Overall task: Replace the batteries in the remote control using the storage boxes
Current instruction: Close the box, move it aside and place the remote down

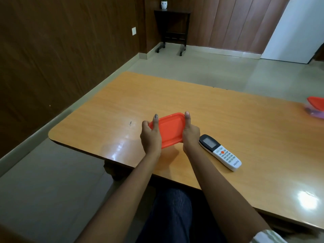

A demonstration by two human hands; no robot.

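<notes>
A lidded storage box (170, 129) sits between the hands on the counter (228, 120), the left hand (151, 135) clasping its left side and the right hand (191, 135) its right side, thumbs lying along the lid's edges. Just right of the right hand, the remote control (220, 152) lies face up on the counter, angled with its screen end nearer the hand. Well apart to the far right, beyond the hands, a second box (316, 106) rests at the counter's edge, partly out of view. Far behind the hands, a small side table (172, 28) stands on the floor against the wall, with a little pot (164, 4) on top.
</notes>
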